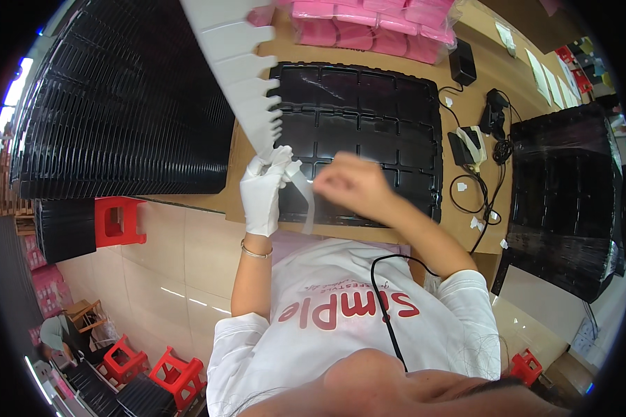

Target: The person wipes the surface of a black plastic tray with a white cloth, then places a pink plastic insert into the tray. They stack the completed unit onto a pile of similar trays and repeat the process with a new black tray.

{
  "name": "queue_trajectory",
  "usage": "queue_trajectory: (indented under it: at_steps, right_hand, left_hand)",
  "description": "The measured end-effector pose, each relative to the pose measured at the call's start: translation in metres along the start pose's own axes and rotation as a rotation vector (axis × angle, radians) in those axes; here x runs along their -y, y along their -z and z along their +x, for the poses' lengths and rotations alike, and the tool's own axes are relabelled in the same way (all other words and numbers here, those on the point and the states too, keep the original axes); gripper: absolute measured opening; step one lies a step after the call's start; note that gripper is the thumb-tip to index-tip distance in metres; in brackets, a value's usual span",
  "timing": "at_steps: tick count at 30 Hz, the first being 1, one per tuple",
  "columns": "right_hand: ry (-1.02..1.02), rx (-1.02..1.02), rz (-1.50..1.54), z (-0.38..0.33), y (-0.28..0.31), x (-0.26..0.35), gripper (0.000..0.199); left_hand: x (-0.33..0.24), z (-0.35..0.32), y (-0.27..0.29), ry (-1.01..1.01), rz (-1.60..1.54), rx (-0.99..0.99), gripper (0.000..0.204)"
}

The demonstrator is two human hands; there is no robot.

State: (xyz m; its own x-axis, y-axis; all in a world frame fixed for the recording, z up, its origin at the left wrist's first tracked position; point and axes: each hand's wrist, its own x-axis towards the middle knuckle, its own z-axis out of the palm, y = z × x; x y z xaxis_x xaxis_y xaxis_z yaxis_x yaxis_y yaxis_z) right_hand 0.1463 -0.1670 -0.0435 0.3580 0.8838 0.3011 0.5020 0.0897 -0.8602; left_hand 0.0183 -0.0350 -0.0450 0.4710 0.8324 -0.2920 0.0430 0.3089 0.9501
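My left hand [262, 198], in a white glove, is closed at the lower end of a long white strip with a notched edge [233, 66]. The strip widens upward and runs out past the top of the view. From beside the gloved fingers hangs a narrow whitish, see-through strip [305, 198]. My right hand [355, 182] is bare, just right of that strip, with its fingers smeared by motion; whether it holds anything does not show. Beneath both hands lies a black plastic tray with compartments [355, 132], on a brown work surface [247, 149].
A tall stack of black trays [125, 104] stands left; more wrapped black trays [560, 201] are at right. Pink packages [368, 31] in clear film lie at the back. A black power adapter [462, 64] and tangled cables [490, 198] line the right side. Red stools [120, 221] stand on the floor.
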Motion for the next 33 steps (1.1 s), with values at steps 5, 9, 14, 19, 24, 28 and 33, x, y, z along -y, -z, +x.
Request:
queue_trajectory:
  at_steps: [5, 9, 14, 19, 24, 28, 33]
  right_hand:
    - [-0.322, -0.116, -0.239, 0.071, 0.105, -0.096, 0.009]
    - [-0.401, -0.115, -0.43, 0.095, 0.128, -0.166, 0.015]
    - [-0.434, -0.14, -0.537, 0.101, 0.115, -0.165, 0.016]
    - [-0.445, -0.174, -0.496, 0.097, 0.113, -0.163, 0.017]
    - [-0.286, -0.067, -0.432, 0.089, 0.117, -0.139, 0.01]
    - [-0.356, -0.051, 0.263, 0.054, 0.117, -0.11, 0.007]
    - [-0.588, -0.118, 1.088, 0.013, 0.052, -0.066, 0.015]
  left_hand:
    - [0.005, 0.001, 0.001, 0.003, 0.036, 0.033, 0.021]
    - [0.006, -0.002, -0.007, 0.004, 0.035, 0.037, 0.021]
    - [0.006, -0.003, -0.005, 0.011, 0.046, 0.013, 0.021]
    - [0.006, -0.006, -0.005, 0.035, 0.012, 0.012, 0.02]
    - [0.005, -0.005, -0.007, 0.016, 0.021, 0.008, 0.018]
    - [0.006, -0.001, -0.006, 0.022, 0.045, 0.039, 0.016]
    - [0.004, -0.008, -0.017, 0.04, -0.081, 0.097, 0.015]
